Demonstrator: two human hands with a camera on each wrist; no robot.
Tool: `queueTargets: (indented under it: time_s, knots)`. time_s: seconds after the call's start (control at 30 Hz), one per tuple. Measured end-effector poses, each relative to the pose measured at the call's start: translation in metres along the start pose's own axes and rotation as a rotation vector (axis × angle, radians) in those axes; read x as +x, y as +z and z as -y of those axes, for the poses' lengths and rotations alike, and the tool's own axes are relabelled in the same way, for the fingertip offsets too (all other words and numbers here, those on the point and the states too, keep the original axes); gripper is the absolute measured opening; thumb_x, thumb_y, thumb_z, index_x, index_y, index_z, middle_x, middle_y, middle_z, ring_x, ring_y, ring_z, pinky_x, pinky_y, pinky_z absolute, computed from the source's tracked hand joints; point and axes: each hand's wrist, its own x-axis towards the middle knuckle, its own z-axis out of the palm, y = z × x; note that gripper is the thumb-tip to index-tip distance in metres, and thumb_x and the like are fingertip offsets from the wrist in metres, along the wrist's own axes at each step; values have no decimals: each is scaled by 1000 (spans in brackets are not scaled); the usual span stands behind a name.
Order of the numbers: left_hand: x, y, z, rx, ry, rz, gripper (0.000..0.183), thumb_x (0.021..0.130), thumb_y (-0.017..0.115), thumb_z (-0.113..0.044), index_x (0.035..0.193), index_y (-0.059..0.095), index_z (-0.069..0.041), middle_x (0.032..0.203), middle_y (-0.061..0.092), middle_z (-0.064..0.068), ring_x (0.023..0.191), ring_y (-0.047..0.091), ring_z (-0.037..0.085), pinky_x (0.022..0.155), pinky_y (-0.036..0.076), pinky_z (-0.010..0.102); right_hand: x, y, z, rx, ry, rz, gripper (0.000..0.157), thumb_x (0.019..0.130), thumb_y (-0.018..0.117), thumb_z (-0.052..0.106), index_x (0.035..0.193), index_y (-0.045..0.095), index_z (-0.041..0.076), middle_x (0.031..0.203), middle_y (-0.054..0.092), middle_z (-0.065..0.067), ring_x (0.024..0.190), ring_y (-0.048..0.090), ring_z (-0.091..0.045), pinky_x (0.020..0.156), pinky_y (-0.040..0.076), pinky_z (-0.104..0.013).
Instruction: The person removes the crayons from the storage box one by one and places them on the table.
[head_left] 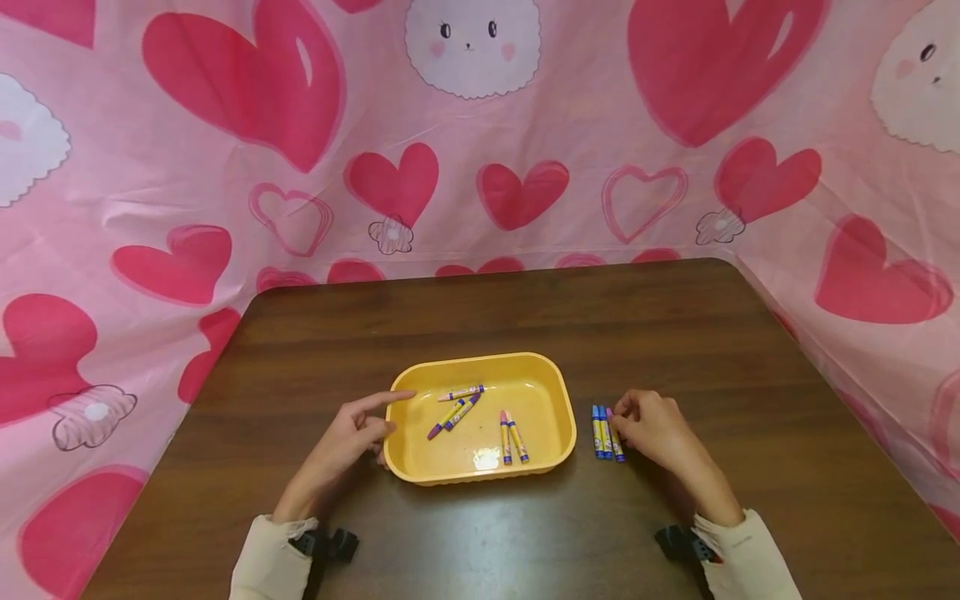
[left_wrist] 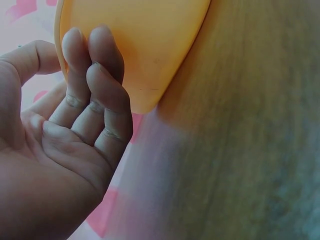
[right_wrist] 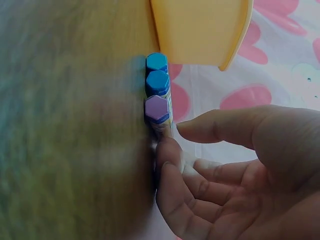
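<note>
At the yellow tray (head_left: 480, 482), my left hand (head_left: 348, 433) holds the left wall. One finger reaches over the rim, while others lie along the outside wall in the left wrist view (left_wrist: 80, 130). To the right of the tray, a light blue crayon (head_left: 597, 432), a blue crayon (head_left: 604, 433) and a purple crayon (head_left: 617, 437) lie side by side on the table. My right hand (head_left: 656, 425) is at the outer side of the purple crayon, with a bent finger touching it. The thumb (right_wrist: 210, 129) is close above this crayon; any contact there is unclear.
Inside the tray, a pink crayon (head_left: 505, 437) and a peach crayon (head_left: 517, 439) lie near the right. A peach-tipped crayon (head_left: 461, 392), a wine-red crayon (head_left: 446, 419) and a violet crayon (head_left: 462, 412) lie left of them. A heart-patterned cloth (head_left: 465, 217) surrounds the brown table (head_left: 480, 312).
</note>
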Motion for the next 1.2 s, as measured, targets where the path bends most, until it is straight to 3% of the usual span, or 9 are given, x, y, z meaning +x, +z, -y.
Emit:
queueTargets:
  time_s: [0.43,0.63,0.77,0.93,1.03,1.13,1.2]
  knots:
    - [0,-2,0,11,22,2,43,96,56,-2,140,54,-1,62,52,16,49,55,31,48,52,36,1,4,1,-4,-14,9,16,91,66,16,98,65,2,68,59,-2,57,55,-15,50,44,-30]
    - [-1,-3,-3,32,4,-16,43,96,55,-2,139,56,-3,62,54,13,48,54,31,49,53,36,2,4,4,-31,-68,-107,15,91,67,19,96,67,4,70,56,-1,61,50,-16,54,41,-30]
    - [0,-4,-7,48,-15,-26,43,96,55,-3,138,57,-5,61,52,19,48,52,33,49,51,35,2,4,6,-33,-97,-162,15,91,67,19,95,67,5,70,56,-1,62,50,-16,55,40,-30]
    - [0,-5,-8,64,-20,-35,42,96,55,-4,138,57,-6,61,53,20,48,52,33,48,49,35,0,9,13,42,-233,-249,6,88,72,12,92,68,9,75,60,2,66,54,-13,58,46,-26]
    - [0,-3,-5,51,-23,-38,42,96,56,-4,138,58,-6,62,53,16,47,52,31,48,51,34,-3,16,26,125,-345,-321,9,85,75,7,89,69,13,76,61,5,67,54,-12,59,48,-23]
    - [0,0,0,30,-10,-24,42,96,56,-3,138,57,-4,61,50,18,47,52,31,48,52,35,-7,25,44,155,-419,-319,12,83,77,6,89,70,14,77,60,6,67,53,-11,59,48,-23]
    - [1,2,2,14,3,-12,42,96,57,-2,139,56,-3,59,46,23,46,52,31,48,53,36,-6,32,56,101,-468,-307,12,82,78,6,89,71,13,78,60,5,70,52,-12,61,48,-24]
